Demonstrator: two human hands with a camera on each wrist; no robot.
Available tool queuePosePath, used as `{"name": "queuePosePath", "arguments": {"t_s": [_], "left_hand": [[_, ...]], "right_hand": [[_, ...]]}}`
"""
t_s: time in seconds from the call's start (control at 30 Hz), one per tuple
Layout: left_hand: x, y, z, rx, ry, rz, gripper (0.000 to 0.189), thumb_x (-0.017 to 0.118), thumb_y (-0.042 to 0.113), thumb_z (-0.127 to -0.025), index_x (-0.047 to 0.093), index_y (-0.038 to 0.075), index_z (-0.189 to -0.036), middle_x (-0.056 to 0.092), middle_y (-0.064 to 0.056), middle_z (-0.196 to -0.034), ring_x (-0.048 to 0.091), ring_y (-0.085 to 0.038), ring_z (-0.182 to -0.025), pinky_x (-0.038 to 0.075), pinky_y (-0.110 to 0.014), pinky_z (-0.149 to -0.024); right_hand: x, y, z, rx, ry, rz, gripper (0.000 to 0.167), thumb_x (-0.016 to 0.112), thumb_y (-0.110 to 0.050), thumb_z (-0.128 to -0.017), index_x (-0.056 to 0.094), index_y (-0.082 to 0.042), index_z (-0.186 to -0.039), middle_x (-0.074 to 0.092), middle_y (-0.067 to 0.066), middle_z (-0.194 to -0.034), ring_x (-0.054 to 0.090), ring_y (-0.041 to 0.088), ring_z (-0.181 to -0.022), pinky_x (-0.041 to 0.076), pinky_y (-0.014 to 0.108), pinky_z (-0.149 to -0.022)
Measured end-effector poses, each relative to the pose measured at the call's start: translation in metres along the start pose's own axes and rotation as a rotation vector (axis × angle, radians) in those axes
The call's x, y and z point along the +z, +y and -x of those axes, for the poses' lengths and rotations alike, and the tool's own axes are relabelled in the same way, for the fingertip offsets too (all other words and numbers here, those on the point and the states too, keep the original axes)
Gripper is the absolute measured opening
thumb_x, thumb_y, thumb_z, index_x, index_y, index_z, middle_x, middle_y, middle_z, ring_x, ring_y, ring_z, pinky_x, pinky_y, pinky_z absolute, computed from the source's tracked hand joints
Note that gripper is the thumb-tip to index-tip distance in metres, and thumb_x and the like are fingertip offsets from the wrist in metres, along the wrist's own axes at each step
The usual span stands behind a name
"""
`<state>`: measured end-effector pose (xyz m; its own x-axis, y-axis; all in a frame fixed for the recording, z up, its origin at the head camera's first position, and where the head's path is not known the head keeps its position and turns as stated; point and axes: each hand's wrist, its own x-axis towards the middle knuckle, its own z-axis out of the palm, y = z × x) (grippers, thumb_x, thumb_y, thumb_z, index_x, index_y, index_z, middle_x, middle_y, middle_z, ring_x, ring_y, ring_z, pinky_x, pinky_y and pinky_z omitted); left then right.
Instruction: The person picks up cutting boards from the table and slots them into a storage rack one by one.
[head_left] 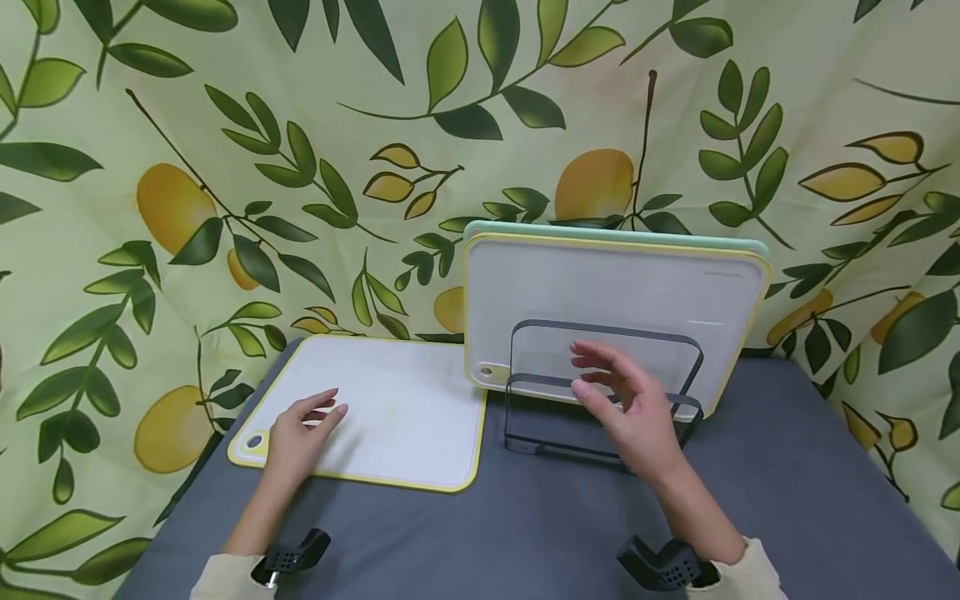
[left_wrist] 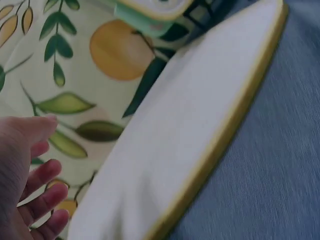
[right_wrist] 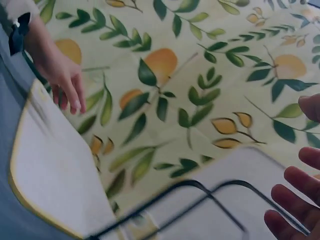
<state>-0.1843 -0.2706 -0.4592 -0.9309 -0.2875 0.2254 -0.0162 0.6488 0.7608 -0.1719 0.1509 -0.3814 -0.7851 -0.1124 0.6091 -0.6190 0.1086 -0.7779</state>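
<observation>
A white cutting board with a yellow rim (head_left: 405, 408) lies flat on the table at the left. Over its left end hovers my left hand (head_left: 300, 433), fingers loosely bent and holding nothing. At the right, a dark wire rack (head_left: 607, 327) stands on the table. Behind its front loops leans a second white, yellow-rimmed cutting board (head_left: 577, 283), with a mint-green board (head_left: 622, 233) showing along its top edge. My right hand (head_left: 637, 417) is in front of the rack, fingers spread and relaxed around nothing; in the right wrist view its fingers (right_wrist: 287, 192) overlap the wire loops.
A grey-blue cloth (head_left: 555, 517) covers the table. Behind it hangs a curtain (head_left: 465, 183) printed with leaves and orange fruit, close to the table's back edge. Black devices (head_left: 667, 567) are strapped to both wrists.
</observation>
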Motion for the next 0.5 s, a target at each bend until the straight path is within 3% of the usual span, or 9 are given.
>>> {"name": "queuePosePath", "arguments": {"t_s": [0.07, 0.3, 0.5], "left_hand": [[-0.002, -0.005, 0.001, -0.005, 0.030, -0.013, 0.040, 0.073, 0.025, -0.094, 0.069, 0.006, -0.129, 0.073, -0.018, -0.119, 0.050, 0.019, -0.082, 0.042, -0.004, -0.074], [0.000, -0.024, 0.007, -0.079, 0.194, 0.059, 0.040, 0.072, 0.024, -0.095, 0.068, 0.004, -0.129, 0.072, -0.021, -0.118, 0.048, 0.021, -0.079, 0.038, -0.001, -0.073], [0.004, -0.043, 0.013, -0.117, 0.287, 0.098, 0.037, 0.073, 0.022, -0.094, 0.071, 0.002, -0.125, 0.073, -0.022, -0.115, 0.048, 0.019, -0.076, 0.039, 0.000, -0.071]], "right_hand": [[0.011, 0.004, 0.003, 0.011, -0.018, -0.010, 0.044, 0.062, 0.010, -0.091, 0.060, 0.003, -0.134, 0.066, -0.008, -0.128, 0.063, 0.005, -0.116, 0.051, 0.019, -0.096], [0.050, 0.014, 0.011, 0.064, -0.068, -0.070, 0.042, 0.064, 0.005, -0.093, 0.059, 0.002, -0.135, 0.061, 0.022, -0.134, 0.058, 0.004, -0.126, 0.050, 0.022, -0.104], [0.077, 0.020, 0.014, 0.082, -0.074, -0.078, 0.042, 0.068, 0.002, -0.092, 0.060, 0.003, -0.133, 0.061, 0.025, -0.135, 0.055, 0.002, -0.127, 0.047, 0.021, -0.108]]}}
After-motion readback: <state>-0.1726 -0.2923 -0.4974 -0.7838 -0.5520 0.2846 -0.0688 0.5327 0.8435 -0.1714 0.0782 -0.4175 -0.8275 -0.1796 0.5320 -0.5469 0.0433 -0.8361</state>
